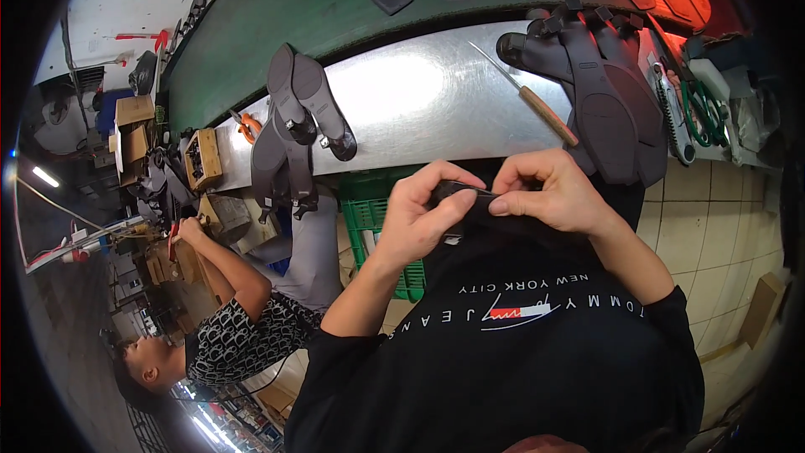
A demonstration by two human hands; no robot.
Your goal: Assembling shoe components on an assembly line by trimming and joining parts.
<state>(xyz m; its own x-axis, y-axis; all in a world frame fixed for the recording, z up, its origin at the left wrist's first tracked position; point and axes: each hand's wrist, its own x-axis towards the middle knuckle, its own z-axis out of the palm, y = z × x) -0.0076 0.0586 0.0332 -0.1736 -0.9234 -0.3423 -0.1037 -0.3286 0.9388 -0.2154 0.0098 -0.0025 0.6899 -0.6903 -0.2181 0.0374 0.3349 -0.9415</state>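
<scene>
Pinching a small black strap piece (459,193) between them at the centre of the frame, the left hand (423,214) and the right hand (549,193) are meeting just above the person's black shirt (520,344). The left hand's fingers are curling closed around the piece from below, and the right hand's thumb and forefinger are closing on its right end. Above the hands, a shiny metal bench (419,92) is running across the frame; a wooden-handled awl (537,105) is lying on it, and dark heeled sandals (604,92) are piling at the upper right. Another pair of dark heeled shoes (306,105) is resting at upper centre-left. A co-worker (226,327) is sitting at the lower left.
</scene>
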